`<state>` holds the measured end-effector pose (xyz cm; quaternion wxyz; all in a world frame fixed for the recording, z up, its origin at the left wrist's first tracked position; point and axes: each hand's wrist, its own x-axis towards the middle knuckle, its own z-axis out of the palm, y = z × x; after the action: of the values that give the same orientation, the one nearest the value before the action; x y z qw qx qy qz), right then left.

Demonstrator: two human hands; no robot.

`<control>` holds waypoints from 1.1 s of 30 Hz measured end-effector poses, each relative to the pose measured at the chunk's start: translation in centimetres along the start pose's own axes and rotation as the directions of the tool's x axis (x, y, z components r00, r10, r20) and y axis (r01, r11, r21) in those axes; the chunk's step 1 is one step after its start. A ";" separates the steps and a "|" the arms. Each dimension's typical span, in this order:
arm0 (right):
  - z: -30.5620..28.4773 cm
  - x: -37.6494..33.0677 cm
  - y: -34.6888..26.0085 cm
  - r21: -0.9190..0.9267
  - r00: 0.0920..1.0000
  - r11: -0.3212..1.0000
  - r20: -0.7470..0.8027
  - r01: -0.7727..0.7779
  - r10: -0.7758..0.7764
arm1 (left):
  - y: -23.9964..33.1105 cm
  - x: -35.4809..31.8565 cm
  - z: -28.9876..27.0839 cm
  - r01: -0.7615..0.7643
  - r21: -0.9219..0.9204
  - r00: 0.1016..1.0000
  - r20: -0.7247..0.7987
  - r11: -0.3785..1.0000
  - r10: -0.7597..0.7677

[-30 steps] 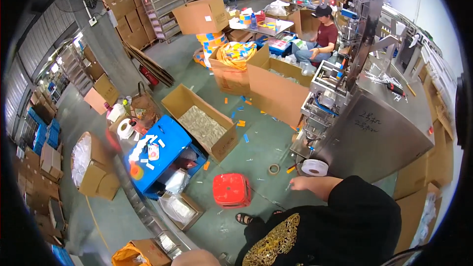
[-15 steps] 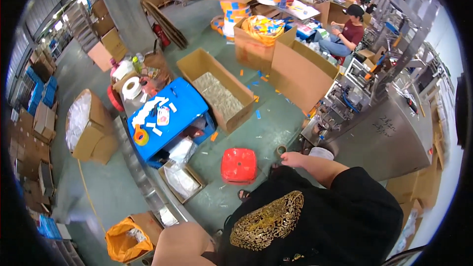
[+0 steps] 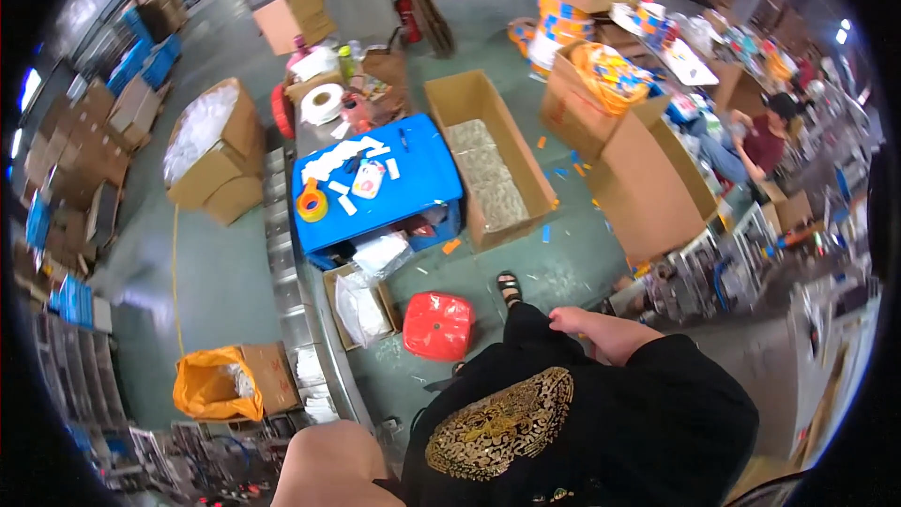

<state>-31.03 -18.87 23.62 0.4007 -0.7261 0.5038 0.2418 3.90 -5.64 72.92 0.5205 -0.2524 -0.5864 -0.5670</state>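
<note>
My right hand (image 3: 569, 320) hangs low in front of my dark trousers, its fingers curled in. Whatever they hold, if anything, is hidden. Of my left side only the bare arm (image 3: 330, 465) shows at the lower edge; the hand is out of sight. A red plastic stool (image 3: 438, 326) stands on the floor to the left of my leg. Beyond it is a blue box-shaped table (image 3: 427, 174), bearing white paper strips (image 3: 343, 158), a pen (image 3: 404, 138) and an orange-yellow tape roll (image 3: 313, 204).
A long open carton (image 3: 516, 164) stands beside the blue table. Under the table's edge is a small carton (image 3: 388, 305) with white bags. A metal rail (image 3: 286, 253) runs down the left. Machines (image 3: 732, 263) line the right, where a person (image 3: 762, 143) sits. Scraps litter the floor.
My view has swung to the right, and I have stepped forward, with one sandalled foot now ahead. A brown ring near my right hand earlier is no longer visible.
</note>
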 end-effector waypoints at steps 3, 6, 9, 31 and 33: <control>-3.6 4.0 0.3 -0.040 0.998 0.999 0.052 -0.023 0.025 | -1.0 1.4 -2.4 0.020 0.101 0.996 -0.092 0.995 -0.010; -11.1 5.6 -4.4 0.149 0.990 0.988 0.138 -0.037 0.016 | -3.9 3.4 -7.6 -0.001 0.235 0.994 -0.110 0.972 0.027; -15.7 10.4 -3.3 0.178 0.953 0.937 -0.078 0.301 -0.292 | -7.5 6.4 -14.0 -0.066 0.245 0.992 -0.085 0.967 0.090; -32.4 19.6 12.5 0.306 0.999 0.952 0.031 0.030 -0.041 | -11.8 12.2 -32.4 0.157 0.892 0.920 0.024 -0.424 0.391; -33.4 21.2 12.1 0.257 0.999 0.966 -0.017 0.035 -0.031 | -10.6 13.0 -32.6 0.129 0.788 0.928 0.118 -0.602 0.352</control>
<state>-36.06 -59.90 22.24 0.4921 -0.6779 0.5213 0.1629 0.78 -42.17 74.24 0.5990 0.3533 -0.6472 0.3124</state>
